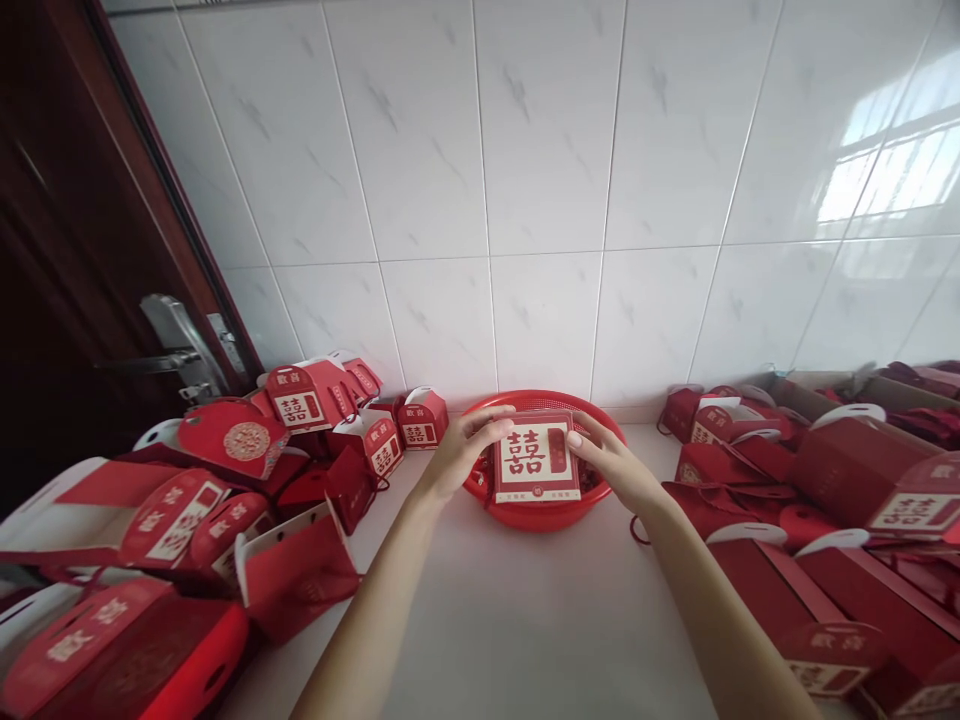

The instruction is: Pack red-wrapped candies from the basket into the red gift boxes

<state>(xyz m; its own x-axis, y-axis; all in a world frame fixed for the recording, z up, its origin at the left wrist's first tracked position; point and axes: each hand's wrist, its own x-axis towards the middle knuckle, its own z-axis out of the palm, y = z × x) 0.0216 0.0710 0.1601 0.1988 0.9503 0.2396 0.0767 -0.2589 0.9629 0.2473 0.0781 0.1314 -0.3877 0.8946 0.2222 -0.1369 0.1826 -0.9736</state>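
Observation:
A red and white gift box (pixel 534 465) with double-happiness characters is held between my two hands. It is in front of and over a red plastic basket (pixel 540 515), hiding much of what lies inside. My left hand (pixel 469 445) grips the box's left side, with fingers along its upper edge. On the opposite side, my right hand (pixel 611 460) is closed on the box, its thumb on the printed face. Small dark red items show at the basket's edges, too covered to name. A dark red cord (pixel 639 530) lies beside my right wrist.
Several red gift boxes (pixel 172 520) are heaped on the left, some with open flaps. More red boxes (pixel 817 580) crowd the right, near a cardboard carton (pixel 806 398). A tiled wall (pixel 540 200) rises behind, and a dark door with a metal handle (pixel 184 340) stands at the left.

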